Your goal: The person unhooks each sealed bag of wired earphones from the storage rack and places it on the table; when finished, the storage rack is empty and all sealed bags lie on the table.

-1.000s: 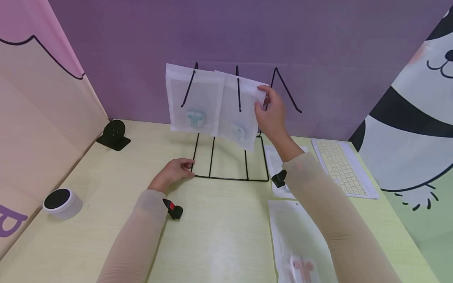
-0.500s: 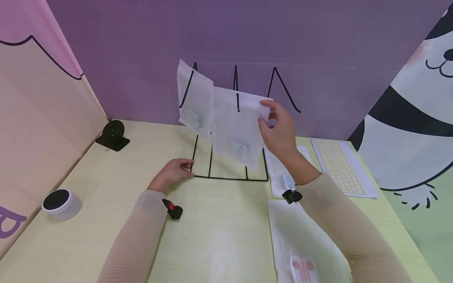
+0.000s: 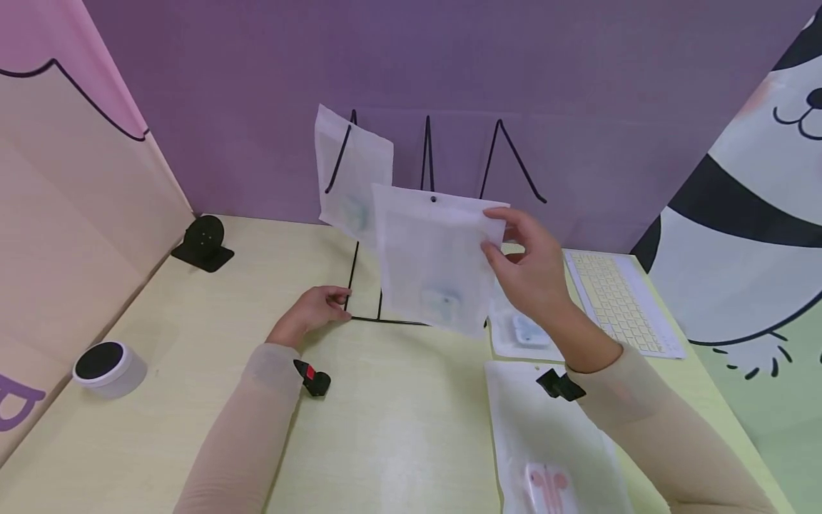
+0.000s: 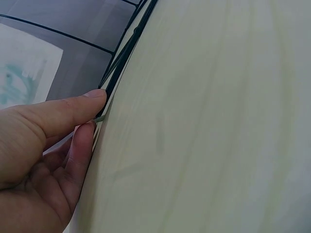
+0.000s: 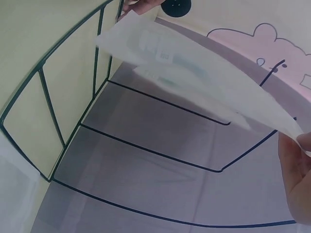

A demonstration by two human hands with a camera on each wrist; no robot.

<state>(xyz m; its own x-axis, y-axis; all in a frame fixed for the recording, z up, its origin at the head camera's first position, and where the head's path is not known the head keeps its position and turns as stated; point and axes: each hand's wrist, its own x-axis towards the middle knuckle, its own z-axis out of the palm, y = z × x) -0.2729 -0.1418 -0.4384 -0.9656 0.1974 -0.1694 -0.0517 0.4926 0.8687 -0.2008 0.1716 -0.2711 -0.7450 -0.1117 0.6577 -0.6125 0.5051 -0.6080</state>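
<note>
My right hand (image 3: 529, 268) pinches the top right corner of a white translucent pouch (image 3: 437, 250), with a small pale-blue earphone set showing faintly inside. The pouch's punched top hole appears right at the tip of the middle hook (image 3: 427, 150) of a black wire display rack (image 3: 352, 271). A second white pouch (image 3: 349, 160) hangs turned at an angle on the left hook. At the rack's base, my left hand (image 3: 315, 310) pinches the left wire between thumb and finger; the left wrist view shows the thumb (image 4: 95, 97) against that black wire.
The right hook (image 3: 514, 150) bears nothing. On the table's right lie a pouch with pink earphones (image 3: 549, 489), another pouch (image 3: 529, 332) and a white keyboard (image 3: 619, 300). A white round tub (image 3: 112, 368) and a black stand (image 3: 204, 243) are at the left.
My right hand has drawn the pouch forward, down and slightly right along the middle hook to its tip. The left pouch has swung to an angle. My left hand has stayed on the base.
</note>
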